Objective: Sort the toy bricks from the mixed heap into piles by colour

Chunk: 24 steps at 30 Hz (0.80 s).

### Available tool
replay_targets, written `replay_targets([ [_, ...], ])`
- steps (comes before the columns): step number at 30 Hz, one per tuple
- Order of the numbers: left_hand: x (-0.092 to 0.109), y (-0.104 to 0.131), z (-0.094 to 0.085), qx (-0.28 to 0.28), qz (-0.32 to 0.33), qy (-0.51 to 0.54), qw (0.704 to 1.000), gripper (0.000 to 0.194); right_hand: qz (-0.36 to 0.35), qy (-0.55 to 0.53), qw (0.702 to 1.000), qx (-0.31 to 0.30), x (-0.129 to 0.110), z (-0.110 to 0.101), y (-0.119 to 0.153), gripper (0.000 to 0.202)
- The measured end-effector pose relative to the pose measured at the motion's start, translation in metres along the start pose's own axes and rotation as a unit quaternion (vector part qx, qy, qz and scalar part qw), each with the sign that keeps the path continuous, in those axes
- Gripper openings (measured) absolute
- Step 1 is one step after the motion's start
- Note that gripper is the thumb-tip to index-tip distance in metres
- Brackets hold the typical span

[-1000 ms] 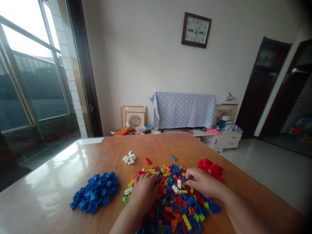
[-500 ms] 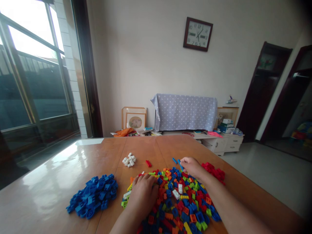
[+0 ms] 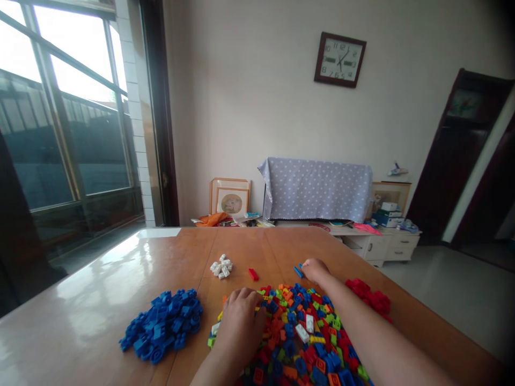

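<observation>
My left hand (image 3: 242, 315) rests on the left side of a mixed pile of toy building bricks (image 3: 289, 321), fingers bent over it and thumb apart, with no brick visible in its grasp. Beyond the pile, my right hand (image 3: 316, 271) is closed in a pinch on a long blue brick (image 3: 301, 266), mostly hidden by the fingers. Right beside that, another thin blue brick (image 3: 298, 272) lies on the table. Two white bricks (image 3: 302, 333) stand out on the mixed pile.
On the wooden table (image 3: 193, 241) are a blue brick heap (image 3: 163, 324) at left, a small white brick cluster (image 3: 221, 267), a red brick (image 3: 253, 274) and a red brick heap (image 3: 369, 298) at right. A low white cabinet (image 3: 374, 249) stands beyond the table.
My right hand has brought the blue brick from the pile's far edge to beside the other blue one. The left hand stays on the pile. The camera view has turned slightly left.
</observation>
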<state>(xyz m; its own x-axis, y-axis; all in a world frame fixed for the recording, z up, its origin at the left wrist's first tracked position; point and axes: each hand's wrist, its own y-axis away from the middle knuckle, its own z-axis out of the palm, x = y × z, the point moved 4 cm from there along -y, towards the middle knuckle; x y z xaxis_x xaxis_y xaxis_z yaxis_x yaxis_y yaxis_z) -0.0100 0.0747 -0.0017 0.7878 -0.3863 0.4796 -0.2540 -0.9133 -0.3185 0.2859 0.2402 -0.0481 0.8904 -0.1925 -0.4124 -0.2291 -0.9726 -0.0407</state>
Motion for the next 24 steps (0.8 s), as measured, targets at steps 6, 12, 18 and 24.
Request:
replay_targets([
  [6,0.003,-0.002,-0.003,-0.006,-0.017,-0.003,1.0,0.02,-0.004,0.002,1.0,-0.007,0.006,0.009,-0.004,0.018],
  [12,0.004,-0.002,-0.003,-0.013,-0.018,-0.008,1.0,0.02,0.0,-0.004,1.0,0.013,0.009,0.013,-0.01,0.006],
  [18,0.005,-0.001,-0.003,-0.018,-0.019,-0.014,1.0,0.021,0.006,-0.014,1.0,0.027,0.012,0.015,-0.012,0.012],
  [24,0.007,-0.001,-0.005,-0.029,-0.03,-0.024,0.999,0.022,0.01,-0.024,0.999,0.023,0.008,0.016,-0.01,0.019],
])
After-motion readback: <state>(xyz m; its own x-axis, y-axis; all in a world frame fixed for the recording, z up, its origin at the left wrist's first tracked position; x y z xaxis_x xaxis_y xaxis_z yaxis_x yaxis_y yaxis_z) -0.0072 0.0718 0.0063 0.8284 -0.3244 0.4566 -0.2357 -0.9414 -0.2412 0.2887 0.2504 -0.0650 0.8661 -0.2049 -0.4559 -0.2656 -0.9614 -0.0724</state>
